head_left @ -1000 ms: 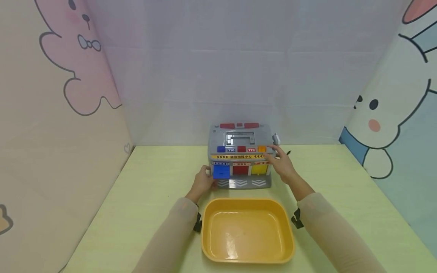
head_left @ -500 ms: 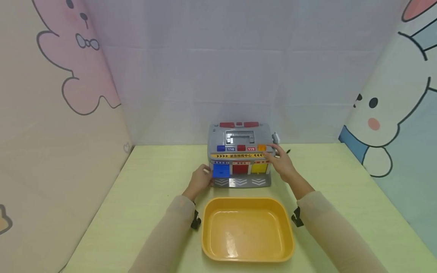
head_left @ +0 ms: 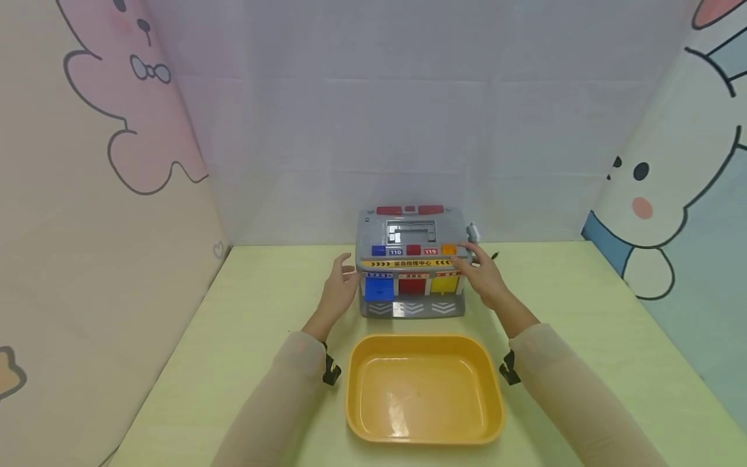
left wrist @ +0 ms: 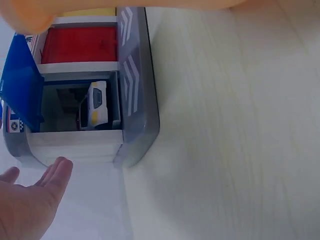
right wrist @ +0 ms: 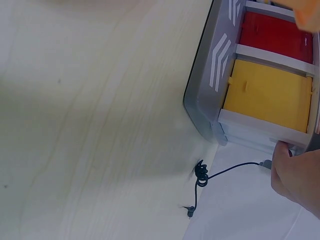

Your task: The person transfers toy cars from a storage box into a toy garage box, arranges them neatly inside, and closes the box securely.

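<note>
A grey toy garage [head_left: 411, 308] stands at the back of the table, with blue, red and yellow doors across its front. Its blue door [left wrist: 22, 82] is swung up, and a small white toy car [left wrist: 97, 104] sits inside that bay. Both the red door [right wrist: 272, 37] and the yellow door [right wrist: 270, 94] are closed. Beside the garage's left wall, my left hand [head_left: 338, 288] has its fingers loosely extended and holds nothing. My right hand [head_left: 486, 279] grips the roof's right front corner, fingers up by the orange button [head_left: 448, 249] and thumb at the front edge.
A yellow plastic tray [head_left: 425, 438] lies in front of the garage, between my forearms. Right of the garage, a thin black cord [right wrist: 201, 174] lies coiled near the back edge. A pale cloth wall [head_left: 350, 130] rises directly behind.
My left hand has let go of the garage's lower left front by the blue door and risen along its left side. My right hand stays at the roof corner.
</note>
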Tool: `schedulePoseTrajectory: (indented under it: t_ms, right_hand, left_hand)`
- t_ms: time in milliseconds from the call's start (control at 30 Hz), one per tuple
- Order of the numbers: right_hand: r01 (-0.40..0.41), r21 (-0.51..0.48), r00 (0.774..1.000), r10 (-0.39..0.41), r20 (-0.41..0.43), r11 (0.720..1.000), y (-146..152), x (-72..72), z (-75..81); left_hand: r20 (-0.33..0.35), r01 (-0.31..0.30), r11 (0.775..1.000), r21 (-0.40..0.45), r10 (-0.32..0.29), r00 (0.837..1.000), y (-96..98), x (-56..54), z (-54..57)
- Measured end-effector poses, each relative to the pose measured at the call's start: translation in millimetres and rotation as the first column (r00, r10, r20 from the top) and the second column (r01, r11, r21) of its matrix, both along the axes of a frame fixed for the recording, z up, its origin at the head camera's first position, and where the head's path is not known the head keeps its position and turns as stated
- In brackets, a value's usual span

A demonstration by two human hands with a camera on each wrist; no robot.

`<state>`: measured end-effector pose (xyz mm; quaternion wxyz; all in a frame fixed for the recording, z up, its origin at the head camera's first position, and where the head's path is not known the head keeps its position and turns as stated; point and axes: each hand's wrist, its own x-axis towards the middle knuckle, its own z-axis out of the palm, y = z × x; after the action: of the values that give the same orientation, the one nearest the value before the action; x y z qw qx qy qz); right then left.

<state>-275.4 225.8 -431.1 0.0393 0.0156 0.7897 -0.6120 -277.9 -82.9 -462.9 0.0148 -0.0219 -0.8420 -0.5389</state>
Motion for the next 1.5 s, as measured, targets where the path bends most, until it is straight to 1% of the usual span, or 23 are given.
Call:
schedulePoseTrajectory:
  t_ms: [67,133,233,333,467,567,733,900,1067,1233,1400,1500]
  right_hand:
    - [0.003,0.001,1.0,-0.003,0.0,1.0,0.5,-0.3,-0.1]
    - [0.004,0.001,1.0,-0.004,0.0,1.0,1.4,-0.3,-0.4]
    - [0.006,0.002,1.0,-0.006,0.003,1.0,2.3,0.2,-0.9]
    - [0.007,0.005,1.0,-0.007,0.006,1.0,3.0,0.8,-0.8]
    - [0.01,0.005,1.0,-0.01,0.011,1.0,4.1,1.3,-0.1]
    - [0.008,-0.007,1.0,-0.008,0.015,1.0,4.7,1.2,0.3]
    - [0.003,-0.019,1.0,-0.003,0.013,1.0,5.8,1.8,-0.5]
    - [0.002,-0.002,1.0,-0.002,0.007,1.0,6.3,2.8,-2.9]
    - [0.003,0.009,1.0,-0.003,0.001,1.0,6.0,1.9,-2.4]
    - [-0.012,0.007,1.0,0.012,-0.009,1.0,3.1,0.6,-0.7]
    - [-0.01,-0.018,1.0,0.01,0.012,1.0,1.3,3.0,4.7]
    - [-0.012,-0.033,0.999,0.013,0.036,0.999,0.5,3.9,9.3]
  left_hand:
    - [0.014,0.042,0.999,-0.007,-0.042,0.999,2.6,-0.2,3.5]
    - [0.016,0.099,0.995,-0.024,-0.099,0.995,4.6,-0.4,5.8]
    - [-0.023,0.168,0.984,-0.06,-0.169,0.985,6.4,-1.6,6.6]
    - [-0.065,0.193,0.975,-0.107,-0.201,0.978,7.9,-4.2,5.5]
    - [-0.07,0.169,0.96,-0.223,-0.189,0.979,12.0,-9.8,2.1]
    - [-0.072,0.136,0.941,-0.309,-0.166,0.984,16.2,-13.5,0.5]
    - [-0.111,0.071,0.918,-0.39,-0.124,0.986,21.9,-15.3,-1.6]
    - [-0.159,0.016,0.903,-0.43,-0.093,0.983,24.1,-14.5,-3.8]
    - [-0.172,0.004,0.888,-0.459,-0.093,0.981,24.9,-15.4,-3.6]
    - [-0.22,-0.036,0.87,-0.492,-0.084,0.972,22.3,-15.3,-6.4]
    - [-0.253,-0.048,0.863,-0.504,-0.094,0.963,20.1,-16.5,-9.6]
    - [-0.259,-0.053,0.862,-0.504,-0.092,0.962,19.1,-17.1,-10.0]
